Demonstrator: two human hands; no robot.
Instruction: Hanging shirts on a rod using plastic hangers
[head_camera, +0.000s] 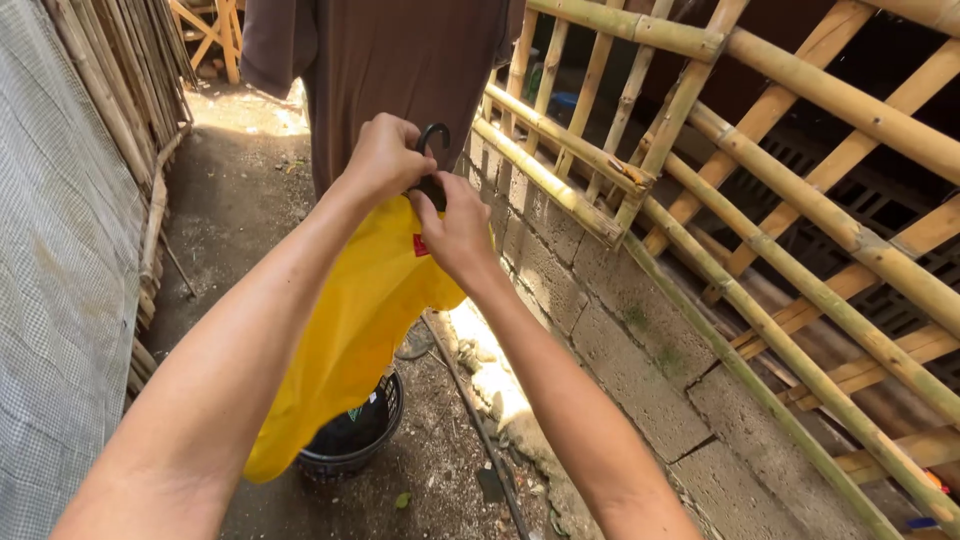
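A yellow garment (350, 330) with a small red tag hangs down from a black plastic hanger (433, 135), whose hook shows above my fingers. My left hand (385, 155) grips the hanger and the garment's neck from the left. From the right, my right hand (455, 230) pinches the garment's collar just below the hook. Both hands are held up in front of a brown garment (400, 70) hanging behind.
A black plastic basket (350, 450) stands on the dirt ground below the yellow garment. A bamboo lattice fence (760, 200) rises on a low block wall (620, 350) at right. Mesh sheeting (60, 280) and bamboo poles line the left side.
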